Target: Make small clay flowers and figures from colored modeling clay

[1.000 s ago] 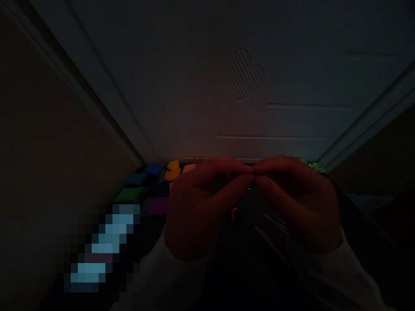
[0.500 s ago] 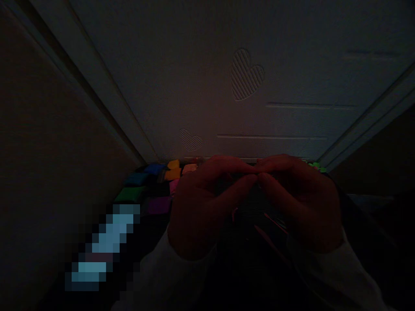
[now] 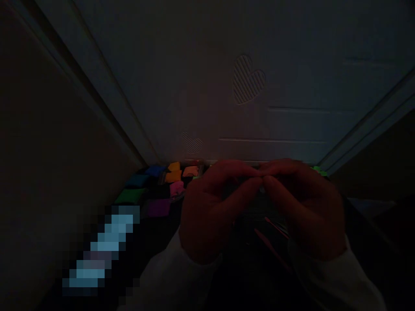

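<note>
the left hand (image 3: 207,211) and right hand (image 3: 313,207) meet at pinched fingertips, too dark to tell whether they grip anything, while the wider pink tool (image 3: 271,247) lies about six o'clock from that meeting, long axis roughly half past ten to half past four, nearer the right hand.

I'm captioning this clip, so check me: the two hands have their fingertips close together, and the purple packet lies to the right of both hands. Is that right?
Not quite: the head view shows the purple packet to the left of both hands, not the right. The rest stands: the left hand and right hand have their fingertips close together.
</note>
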The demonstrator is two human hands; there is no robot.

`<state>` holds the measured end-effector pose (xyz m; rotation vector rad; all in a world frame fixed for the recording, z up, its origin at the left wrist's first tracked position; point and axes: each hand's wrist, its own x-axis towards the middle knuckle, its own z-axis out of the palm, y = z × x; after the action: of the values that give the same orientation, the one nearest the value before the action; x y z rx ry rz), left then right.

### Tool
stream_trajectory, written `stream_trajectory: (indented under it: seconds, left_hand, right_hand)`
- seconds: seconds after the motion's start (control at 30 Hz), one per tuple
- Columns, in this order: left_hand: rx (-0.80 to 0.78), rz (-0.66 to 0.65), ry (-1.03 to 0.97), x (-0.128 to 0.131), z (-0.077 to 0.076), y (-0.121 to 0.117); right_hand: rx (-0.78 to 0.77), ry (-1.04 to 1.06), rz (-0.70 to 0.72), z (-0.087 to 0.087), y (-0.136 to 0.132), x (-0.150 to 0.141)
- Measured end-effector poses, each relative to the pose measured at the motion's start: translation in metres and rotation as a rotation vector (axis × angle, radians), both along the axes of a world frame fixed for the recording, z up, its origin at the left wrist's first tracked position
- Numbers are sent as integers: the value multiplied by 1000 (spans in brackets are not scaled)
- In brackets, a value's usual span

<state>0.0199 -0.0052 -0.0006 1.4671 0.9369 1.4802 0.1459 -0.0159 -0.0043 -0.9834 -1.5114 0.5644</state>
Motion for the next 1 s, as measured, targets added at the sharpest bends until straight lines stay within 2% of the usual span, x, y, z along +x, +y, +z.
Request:
stream_trajectory:
  seconds: [0.13,0.27,0.47,0.57,0.7,0.77,0.83,0.9,1.0]
  left_hand:
    - [-37,-41,-69,-1,-2,-2]
    - [-64,-46,-131,-4,-3,-5]
    - [23,-8,-135,-4,0,-16]
    - [59,3,-104,0,4,-28]
    - [66,-1,-47,0,0,-46]
    - [2,-12,14,-5,-14,-53]
    - [-85,-9,65,-12,-39,-58]
    - [-187,8,127,-20,-72,-61]
    - [-328,29,145,-28,-125,-67]
  right_hand:
    - [10,-44,-9,1,1,2]
    - [26,-69,-95,6,-4,10]
    - [-16,-196,-150,14,-34,34]
    - [-108,-186,-155,0,-51,42]
    - [-353,-143,-69,-46,-67,36]
    - [-467,-113,-36,-74,-71,28]
    - [-540,-76,5,-100,-74,17]
    - [-596,-11,26,-120,-75,7]
    - [-613,99,66,-142,-75,-2]
